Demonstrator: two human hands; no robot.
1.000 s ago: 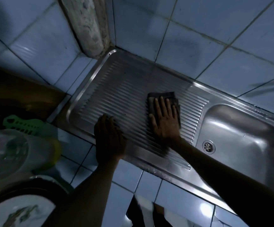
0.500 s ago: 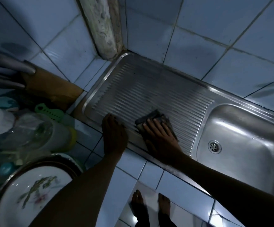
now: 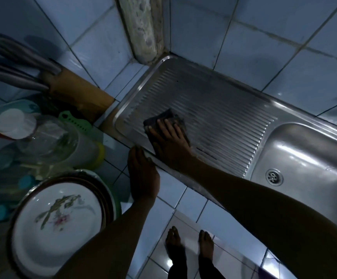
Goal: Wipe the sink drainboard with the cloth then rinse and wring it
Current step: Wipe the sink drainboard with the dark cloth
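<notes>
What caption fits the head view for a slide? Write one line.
Right hand presses a dark cloth flat on the ribbed drainboard; left hand rests at its front edge.

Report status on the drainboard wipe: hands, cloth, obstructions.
Right hand flat, pressing cloth on drainboard, near its left front corner. Left hand open, resting on the front rim. Rinse and wring not yet done. Nothing on the ribs ahead of the cloth.
</notes>
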